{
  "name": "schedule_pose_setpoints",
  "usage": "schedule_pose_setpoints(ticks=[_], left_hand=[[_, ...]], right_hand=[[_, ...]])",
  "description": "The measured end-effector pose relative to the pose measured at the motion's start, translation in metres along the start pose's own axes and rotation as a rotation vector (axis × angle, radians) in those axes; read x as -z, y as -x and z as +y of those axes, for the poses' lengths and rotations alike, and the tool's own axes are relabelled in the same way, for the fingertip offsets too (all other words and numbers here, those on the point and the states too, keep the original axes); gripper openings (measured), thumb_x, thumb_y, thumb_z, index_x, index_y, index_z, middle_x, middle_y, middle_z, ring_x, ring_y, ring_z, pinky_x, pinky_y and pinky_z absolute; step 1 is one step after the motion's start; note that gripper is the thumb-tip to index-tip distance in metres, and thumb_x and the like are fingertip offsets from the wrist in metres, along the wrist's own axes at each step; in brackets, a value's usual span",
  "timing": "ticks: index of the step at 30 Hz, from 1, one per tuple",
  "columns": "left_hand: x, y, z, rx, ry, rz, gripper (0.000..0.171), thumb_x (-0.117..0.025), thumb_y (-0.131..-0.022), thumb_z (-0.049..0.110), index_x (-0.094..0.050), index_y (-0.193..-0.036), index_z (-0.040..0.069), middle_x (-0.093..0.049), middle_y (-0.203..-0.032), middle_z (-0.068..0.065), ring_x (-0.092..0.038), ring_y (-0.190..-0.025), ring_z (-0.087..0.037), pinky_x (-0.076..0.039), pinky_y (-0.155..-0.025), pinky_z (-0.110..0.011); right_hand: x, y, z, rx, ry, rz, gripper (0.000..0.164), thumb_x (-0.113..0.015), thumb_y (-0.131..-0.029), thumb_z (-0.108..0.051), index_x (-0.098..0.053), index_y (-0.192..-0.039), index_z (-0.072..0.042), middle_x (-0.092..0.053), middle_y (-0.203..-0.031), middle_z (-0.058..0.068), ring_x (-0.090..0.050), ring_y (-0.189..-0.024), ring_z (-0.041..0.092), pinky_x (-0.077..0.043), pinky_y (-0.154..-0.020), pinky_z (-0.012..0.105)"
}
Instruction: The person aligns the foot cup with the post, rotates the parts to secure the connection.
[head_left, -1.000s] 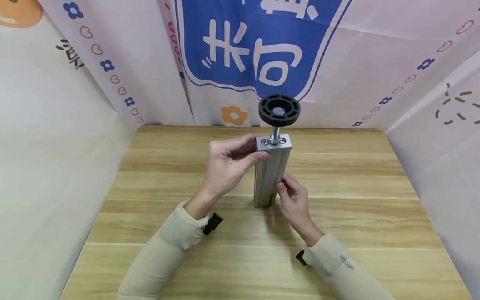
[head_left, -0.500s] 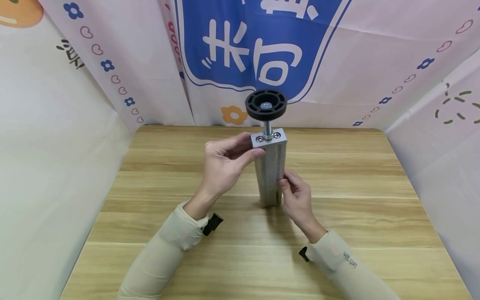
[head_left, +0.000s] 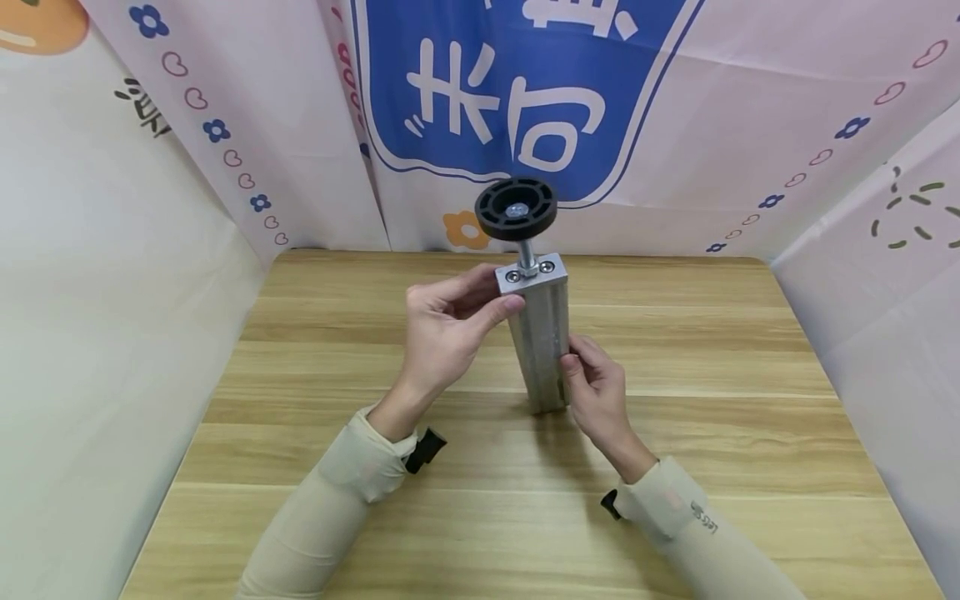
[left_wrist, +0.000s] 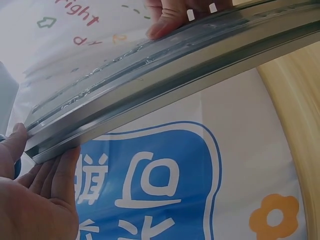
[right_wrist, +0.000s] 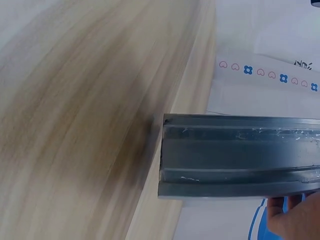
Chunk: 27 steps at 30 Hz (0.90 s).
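Observation:
A silver aluminium profile [head_left: 542, 342] stands near the middle of the table, its top leaning left. From its end plate, held by two screws, a threaded stem rises to a round black levelling foot [head_left: 517, 208]. My left hand [head_left: 446, 333] pinches the upper end, thumb on the near face and fingers behind. Lower down, my right hand [head_left: 600, 392] grips the right side between thumb and fingers. Grooves run along the profile [left_wrist: 165, 75] in the left wrist view. Close to the table is its lower end [right_wrist: 170, 155]; whether it touches, I cannot tell.
The wood-grain table [head_left: 315, 367] extends around both arms. Behind it hangs a printed cloth [head_left: 660, 125] with a blue sign, and pale cloth walls [head_left: 112, 292] stand at the sides. A black strap piece [head_left: 426, 450] sits at the left cuff.
The profile's top and black foot have shifted left while its lower end has swung right, so the lean has changed. My right hand has moved slightly right and up; the left slightly left.

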<state>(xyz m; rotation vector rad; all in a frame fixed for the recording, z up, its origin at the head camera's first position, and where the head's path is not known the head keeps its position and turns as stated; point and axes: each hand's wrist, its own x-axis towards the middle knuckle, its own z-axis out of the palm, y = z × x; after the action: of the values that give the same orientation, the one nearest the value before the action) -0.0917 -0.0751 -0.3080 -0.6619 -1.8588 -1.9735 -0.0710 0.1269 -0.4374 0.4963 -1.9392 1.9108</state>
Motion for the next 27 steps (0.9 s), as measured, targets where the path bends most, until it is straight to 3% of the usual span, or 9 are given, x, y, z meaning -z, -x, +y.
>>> schedule_pose_setpoints(ticks=[17, 27], left_hand=[[0.004, 0.011, -0.009, 0.016, 0.010, 0.089, 0.029, -0.076, -0.086, -0.014, -0.072, -0.115, -0.016, -0.075, -0.108, -0.035, -0.079, -0.095, -0.008, -0.065, -0.083, -0.034], [0.006, 0.019, -0.016, 0.075, 0.010, 0.198, 0.029, -0.079, -0.085, -0.012, -0.073, -0.113, -0.017, -0.074, -0.102, -0.037, -0.079, -0.088, -0.007, -0.065, -0.079, -0.030]], right_hand=[[0.006, -0.005, 0.000, 0.006, 0.030, -0.015, 0.027, -0.055, -0.099, 0.013, -0.066, -0.122, 0.020, -0.071, -0.119, -0.015, -0.069, -0.107, 0.002, -0.057, -0.090, 0.015], [0.010, -0.008, 0.001, -0.019, 0.037, -0.014, 0.025, -0.056, -0.098, 0.015, -0.066, -0.120, 0.021, -0.072, -0.116, -0.016, -0.069, -0.106, -0.001, -0.056, -0.091, 0.013]])
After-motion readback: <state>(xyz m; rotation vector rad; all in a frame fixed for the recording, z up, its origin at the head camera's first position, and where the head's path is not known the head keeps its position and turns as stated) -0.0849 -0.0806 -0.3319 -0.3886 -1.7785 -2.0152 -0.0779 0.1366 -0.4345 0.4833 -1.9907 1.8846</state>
